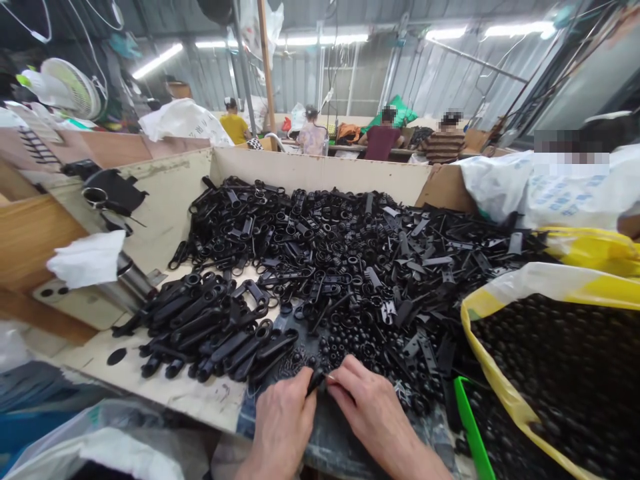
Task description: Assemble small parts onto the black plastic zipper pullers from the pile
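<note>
Near the front edge of the worktable, my left hand [286, 413] is closed around a black plastic part [315, 381], most of which the fingers hide. Close beside it, my right hand [369, 407] pinches something small and thin at the end of that part; its kind is too small to make out. Just beyond the fingers lie many small black balls [345, 343] and a scatter of tiny metal pieces [295, 363]. To the left, long black plastic handles [215, 333] are laid side by side in a stack.
A large heap of black plastic parts [310, 233] fills the walled table. On the right stand a yellow-edged bag [493, 373] of black balls and a green bin edge [473, 427]. A metal post [133, 280] rises at left. Several people sit farther back.
</note>
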`<state>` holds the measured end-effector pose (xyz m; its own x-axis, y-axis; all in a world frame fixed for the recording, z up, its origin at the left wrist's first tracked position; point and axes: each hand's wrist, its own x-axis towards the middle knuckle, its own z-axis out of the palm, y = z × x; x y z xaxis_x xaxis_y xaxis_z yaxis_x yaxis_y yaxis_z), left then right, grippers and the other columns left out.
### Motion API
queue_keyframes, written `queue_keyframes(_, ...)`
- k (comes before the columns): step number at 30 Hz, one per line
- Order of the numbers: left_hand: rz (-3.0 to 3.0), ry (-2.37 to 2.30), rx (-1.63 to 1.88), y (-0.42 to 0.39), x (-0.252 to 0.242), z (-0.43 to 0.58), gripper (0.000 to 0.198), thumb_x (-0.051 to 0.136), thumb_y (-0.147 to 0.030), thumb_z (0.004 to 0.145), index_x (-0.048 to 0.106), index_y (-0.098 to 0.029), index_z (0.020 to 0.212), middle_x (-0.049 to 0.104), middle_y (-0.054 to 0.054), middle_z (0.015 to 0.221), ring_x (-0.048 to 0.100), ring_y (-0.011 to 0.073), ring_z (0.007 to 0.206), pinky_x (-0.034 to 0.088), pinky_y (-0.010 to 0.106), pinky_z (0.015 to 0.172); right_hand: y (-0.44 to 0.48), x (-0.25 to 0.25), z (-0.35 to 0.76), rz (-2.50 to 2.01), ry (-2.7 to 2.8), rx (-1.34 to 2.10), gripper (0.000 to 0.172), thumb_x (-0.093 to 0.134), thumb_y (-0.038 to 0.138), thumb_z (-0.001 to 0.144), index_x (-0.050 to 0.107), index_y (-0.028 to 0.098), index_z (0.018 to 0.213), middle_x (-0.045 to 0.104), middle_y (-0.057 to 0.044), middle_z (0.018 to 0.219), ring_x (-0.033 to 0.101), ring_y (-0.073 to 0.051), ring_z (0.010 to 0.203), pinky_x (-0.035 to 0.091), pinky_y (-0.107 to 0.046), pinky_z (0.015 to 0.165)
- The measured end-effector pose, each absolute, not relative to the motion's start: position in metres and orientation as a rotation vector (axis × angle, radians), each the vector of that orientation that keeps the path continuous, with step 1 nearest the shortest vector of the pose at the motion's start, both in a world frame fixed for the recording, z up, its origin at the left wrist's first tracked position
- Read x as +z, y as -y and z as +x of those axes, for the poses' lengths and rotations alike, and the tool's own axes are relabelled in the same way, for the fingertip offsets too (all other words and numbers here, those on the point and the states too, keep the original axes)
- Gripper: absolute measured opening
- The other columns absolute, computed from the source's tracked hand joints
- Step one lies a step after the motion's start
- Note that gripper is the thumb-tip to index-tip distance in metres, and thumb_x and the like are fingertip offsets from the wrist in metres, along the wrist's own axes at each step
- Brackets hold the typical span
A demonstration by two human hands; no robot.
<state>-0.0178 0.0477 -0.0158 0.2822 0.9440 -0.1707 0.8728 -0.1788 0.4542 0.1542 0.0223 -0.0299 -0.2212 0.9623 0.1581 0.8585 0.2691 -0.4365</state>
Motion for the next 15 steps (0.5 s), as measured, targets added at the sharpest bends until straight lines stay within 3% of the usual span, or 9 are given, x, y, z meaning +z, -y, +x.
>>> queue_keyframes(5, 2.069, -1.661, 0.235, -0.048, -0.023, -0.029, 0.026, 0.050, -0.017, 0.097, 0.073, -0.022, 0.106, 0.083, 0.012, 0.091, 0.079, 0.0326, 0.091, 0.048, 0.033, 0.072, -0.028, -0.036, 0.152, -1.657, 2.236, 0.303, 0.016, 0.070, 0.009, 0.093, 0.070, 0.025, 0.094, 0.068, 0.002, 0.091, 0.074, -0.018, 0.074, 0.050, -0.023, 0.062)
queue_keyframes(9, 1.689, -1.539, 0.656, -0.038, -0.030, -0.046, 0.024, 0.057, -0.040, 0.094, 0.072, -0.023, 0.088, 0.078, 0.005, 0.079, 0.074, 0.0259, 0.080, 0.050, 0.028, 0.071, -0.031, -0.037, 0.153, -1.612, 2.295, 0.301, 0.015, 0.072, 0.009, 0.091, 0.069, 0.022, 0.086, 0.067, 0.000, 0.087, 0.073, -0.019, 0.071, 0.049, -0.024, 0.060)
queue_keyframes(12, 1.172, -1.345, 0.810, -0.029, -0.031, -0.055, 0.044, 0.071, -0.064, 0.080, 0.068, -0.019, 0.081, 0.054, -0.006, 0.053, 0.047, 0.0122, 0.048, 0.035, 0.022, 0.049, -0.031, -0.035, 0.152, -1.564, 2.311, 0.313, 0.014, 0.070, 0.009, 0.093, 0.069, 0.020, 0.085, 0.067, -0.001, 0.087, 0.072, -0.018, 0.071, 0.049, -0.024, 0.060)
queue_keyframes(15, 0.931, -1.237, 0.743, -0.023, -0.028, -0.056, 0.063, 0.075, -0.079, 0.068, 0.065, -0.018, 0.082, 0.031, -0.015, 0.042, 0.020, 0.0059, 0.041, 0.016, 0.019, 0.043, -0.027, -0.030, 0.148, -1.418, 2.124, 0.491, 0.013, 0.065, 0.012, 0.098, 0.070, 0.022, 0.090, 0.066, 0.000, 0.086, 0.069, -0.015, 0.072, 0.049, -0.022, 0.064)
